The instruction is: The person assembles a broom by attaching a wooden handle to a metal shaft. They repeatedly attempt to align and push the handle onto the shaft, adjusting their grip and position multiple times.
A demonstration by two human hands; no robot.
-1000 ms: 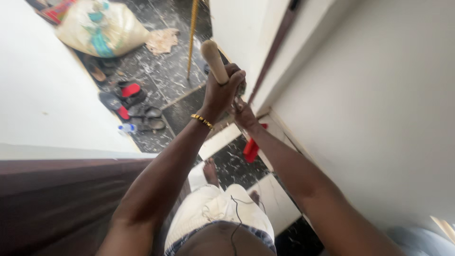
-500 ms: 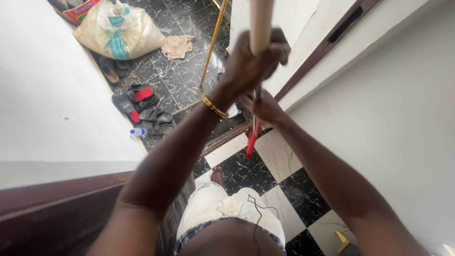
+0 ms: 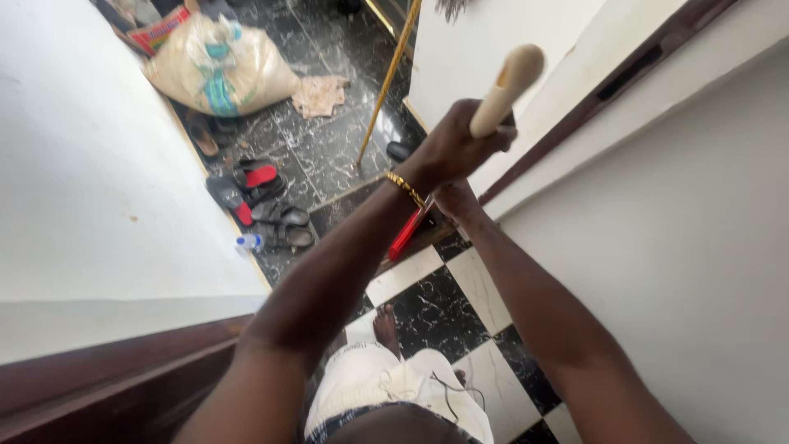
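Observation:
My left hand (image 3: 457, 148) is closed around the upper part of a pale wooden handle (image 3: 506, 80), whose rounded top sticks up to the right. A gold bracelet sits on that wrist. My right hand (image 3: 456, 200) grips the same stick just below, mostly hidden behind the left hand. A red head (image 3: 408, 230) shows at the stick's lower end, above the floor by the doorway. My legs and bare feet stand on the black-and-white checkered floor (image 3: 431, 300) below.
White walls close in on both sides. A brown door (image 3: 107, 386) stands at the lower left. Beyond the threshold lie several sandals (image 3: 263, 197), a plastic bottle (image 3: 248, 242), a stuffed sack (image 3: 220, 70), a cloth (image 3: 320, 94) and a thin yellow pole (image 3: 388, 78).
The handle's top has tilted to the right and come down into view. My hands have moved slightly right, and the red head has swung up toward the threshold.

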